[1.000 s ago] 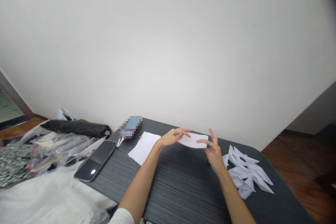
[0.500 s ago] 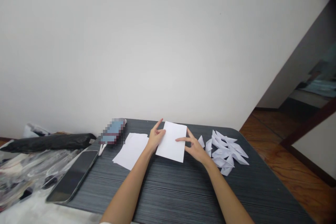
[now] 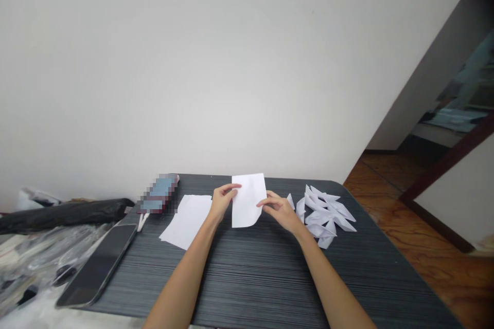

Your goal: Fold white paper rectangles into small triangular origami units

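Observation:
A small white sheet of paper is held upright above the dark table, slightly curved. My left hand pinches its left edge with the fingers curled. My right hand grips its right edge, fingers closed on it. A stack of flat white sheets lies just left of my left hand. A pile of several folded white paper pieces lies right of my right hand.
A dark phone lies at the table's left edge, with a blurred-out blue and red object behind it. Plastic bags and a black roll sit further left. A white wall stands close behind; wooden floor shows on the right.
The sheet has gone from lying low and flat between my hands to standing upright and curved, both hands now gripping its side edges. The view has also swung to the right.

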`<action>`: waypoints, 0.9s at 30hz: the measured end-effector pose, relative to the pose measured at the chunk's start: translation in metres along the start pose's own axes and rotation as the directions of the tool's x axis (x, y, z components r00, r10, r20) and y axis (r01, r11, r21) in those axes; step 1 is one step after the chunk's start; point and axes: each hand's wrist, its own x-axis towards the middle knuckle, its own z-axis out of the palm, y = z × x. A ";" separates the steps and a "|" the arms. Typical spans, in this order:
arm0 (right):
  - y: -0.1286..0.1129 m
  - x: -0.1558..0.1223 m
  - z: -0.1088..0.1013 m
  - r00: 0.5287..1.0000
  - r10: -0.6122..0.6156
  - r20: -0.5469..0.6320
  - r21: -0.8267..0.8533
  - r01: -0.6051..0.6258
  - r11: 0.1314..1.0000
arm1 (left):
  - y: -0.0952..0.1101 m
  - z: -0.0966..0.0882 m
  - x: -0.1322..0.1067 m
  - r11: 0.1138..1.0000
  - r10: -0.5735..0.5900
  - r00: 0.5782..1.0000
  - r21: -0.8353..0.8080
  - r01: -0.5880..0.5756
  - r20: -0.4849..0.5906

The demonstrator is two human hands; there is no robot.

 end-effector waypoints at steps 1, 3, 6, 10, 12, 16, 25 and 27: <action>-0.001 0.000 0.000 1.000 0.001 -0.019 0.021 -0.001 1.000 | 0.002 0.000 -0.001 1.000 -0.010 0.998 0.015 0.009 0.057; 0.000 0.000 0.000 0.998 0.010 -0.066 0.102 -0.003 0.995 | 0.005 0.000 -0.003 0.998 -0.028 0.986 0.058 0.019 0.163; 0.005 0.001 -0.002 0.987 0.030 -0.159 0.209 0.003 0.978 | 0.009 0.002 -0.007 0.994 -0.065 0.968 0.101 0.042 0.244; 0.014 0.003 -0.004 0.954 0.119 -0.274 0.330 -0.023 0.944 | 0.008 0.004 -0.010 0.996 -0.085 0.935 0.059 0.069 0.344; 0.016 0.003 -0.004 0.936 0.147 -0.318 0.349 -0.029 0.937 | 0.007 0.005 -0.012 0.998 -0.065 0.900 0.052 0.047 0.430; 0.011 0.004 -0.004 0.910 0.145 -0.389 0.262 -0.042 0.964 | 0.013 0.006 -0.015 0.999 -0.023 0.847 0.043 0.000 0.531; 0.001 0.002 0.008 0.980 -0.002 -0.198 0.025 0.007 1.000 | 0.040 0.017 -0.022 0.941 0.196 0.925 0.201 -0.270 0.326; 0.003 0.003 0.009 0.964 -0.006 -0.266 0.007 0.009 1.000 | 0.036 0.022 -0.025 0.910 0.254 0.935 0.265 -0.318 0.248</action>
